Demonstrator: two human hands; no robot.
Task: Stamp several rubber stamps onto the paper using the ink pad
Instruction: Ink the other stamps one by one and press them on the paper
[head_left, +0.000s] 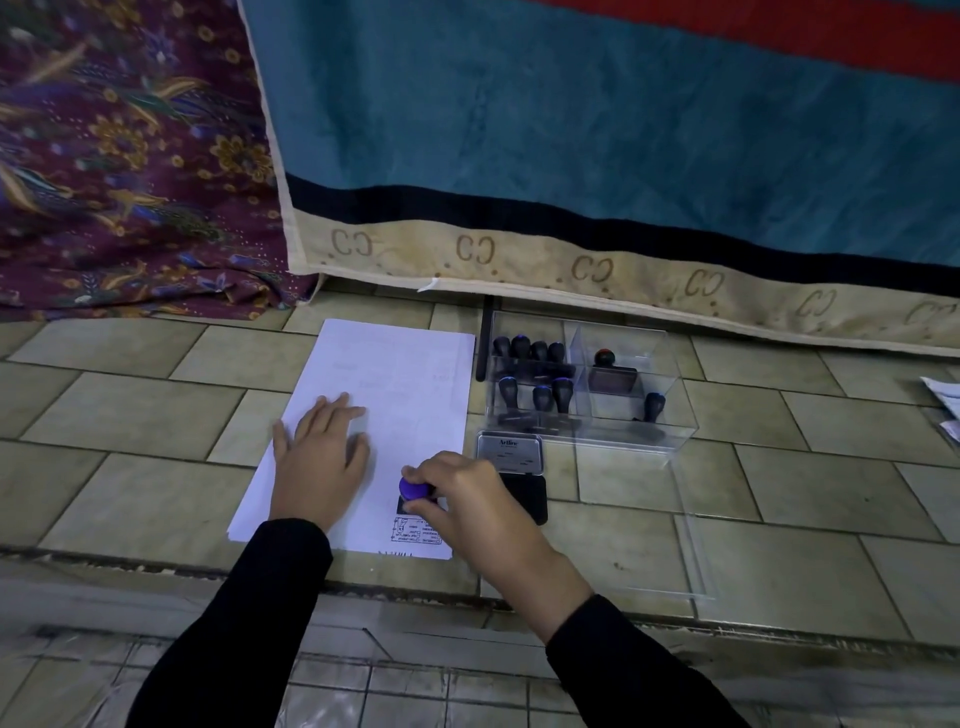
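Your right hand (470, 501) pinches the stamp (412, 488) at the paper's (400, 374) near right corner; press straight down, no rocking. Your flat left hand (319, 457) pins the sheet.

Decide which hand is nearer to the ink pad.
Right. The right hand, gripping a stamp on the paper, sits just left of the ink pad; the left hand lies flat on the paper, farther left.

The brand "Artline" was printed on the raised ink pad lid (510, 453). A "CC" monogram was repeated along the beige border (524, 260) of the teal cloth (571, 130). Boxed print at the near edge of the paper (395, 374) was too small to be read.
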